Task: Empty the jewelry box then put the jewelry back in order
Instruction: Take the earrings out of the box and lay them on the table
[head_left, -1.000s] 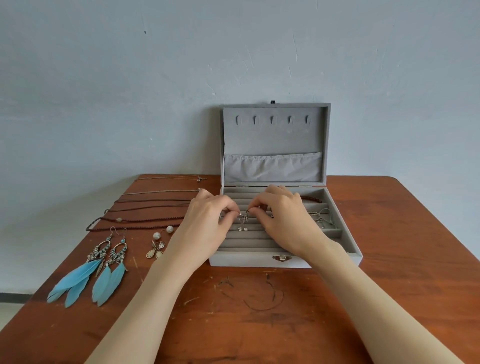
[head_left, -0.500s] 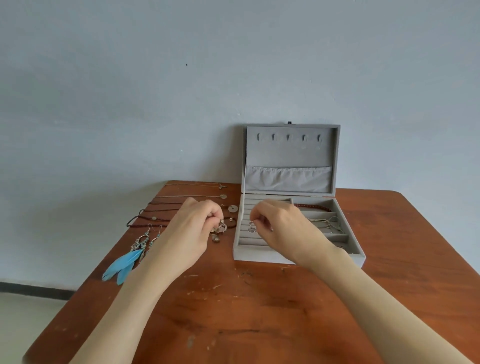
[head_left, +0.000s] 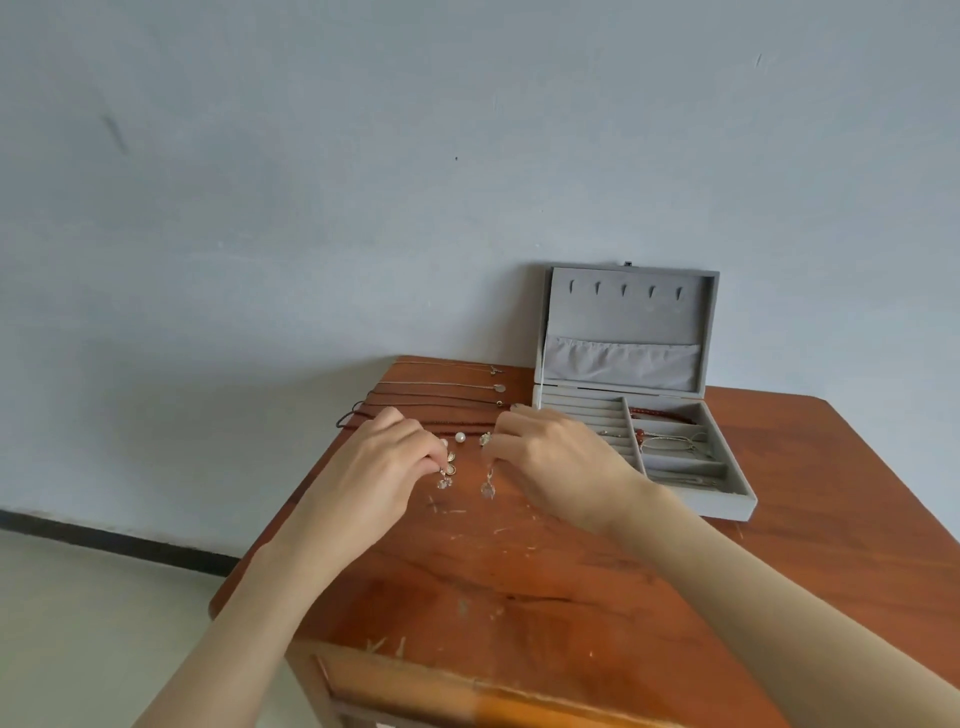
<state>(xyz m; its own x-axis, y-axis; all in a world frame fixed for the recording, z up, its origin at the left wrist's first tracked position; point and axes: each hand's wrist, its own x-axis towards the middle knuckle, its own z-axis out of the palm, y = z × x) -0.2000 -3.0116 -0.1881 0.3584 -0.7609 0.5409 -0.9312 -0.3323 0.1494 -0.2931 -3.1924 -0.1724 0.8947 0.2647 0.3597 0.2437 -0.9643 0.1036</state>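
Observation:
The grey jewelry box (head_left: 727, 506) stands open at the table's back right, its lid upright. Red beads (head_left: 660, 414) and thin wire pieces (head_left: 670, 441) lie in its right compartments. Both hands are left of the box, low over the table. My left hand (head_left: 384, 462) pinches a small silver earring (head_left: 445, 480). My right hand (head_left: 550, 457) pinches a matching dangling earring (head_left: 488, 488). Several necklaces (head_left: 441, 400) lie in rows behind the hands, with a pearl stud (head_left: 460, 438) and a petal earring (head_left: 451, 462) near the fingers.
The brown wooden table (head_left: 519, 582) is scratched; its left edge runs close beside my left forearm. A grey wall stands right behind the box. The floor and a dark skirting strip (head_left: 119, 543) show at the lower left.
Both hands have moved left, out of the box's ring rolls, each carrying a small earring down toward the table. The view has swung left and pulled back; the feather earrings are no longer seen.

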